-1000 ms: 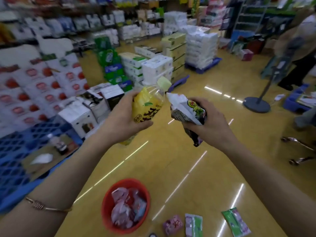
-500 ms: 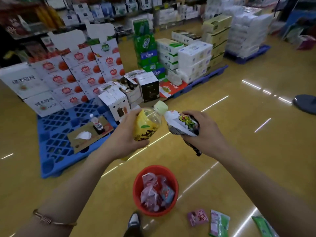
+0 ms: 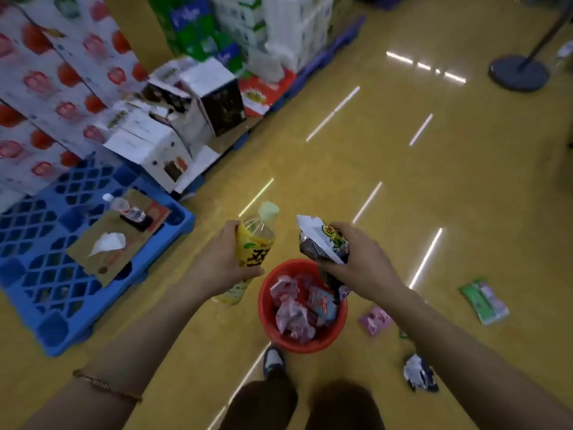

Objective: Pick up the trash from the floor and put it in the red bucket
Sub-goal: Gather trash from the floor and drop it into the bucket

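Observation:
The red bucket [image 3: 266, 308] stands on the yellow floor just ahead of my feet, with several crumpled wrappers inside. My left hand [image 3: 218, 262] grips a yellow-labelled plastic bottle [image 3: 255, 243] with a pale green cap, held to the left of the bucket. My right hand [image 3: 359, 259] grips a dark snack bag [image 3: 322, 246] with a white torn top, right over the bucket's far rim. Loose trash lies on the floor at the right: a pink wrapper [image 3: 375, 319], a green wrapper [image 3: 483, 301] and a crumpled dark wrapper [image 3: 420, 372].
A blue plastic pallet [image 3: 40, 293] lies at the left with cardboard, a tissue and a small water bottle [image 3: 124, 207] on it. Stacked cartons [image 3: 161, 131] crowd the back left. A round stand base [image 3: 519, 72] sits at the far right. My shoe [image 3: 273, 361] is by the bucket.
My view has tilted down and closed in on the bucket. Both hands have come down with the bottle and the bag, and now hang beside and over the bucket.

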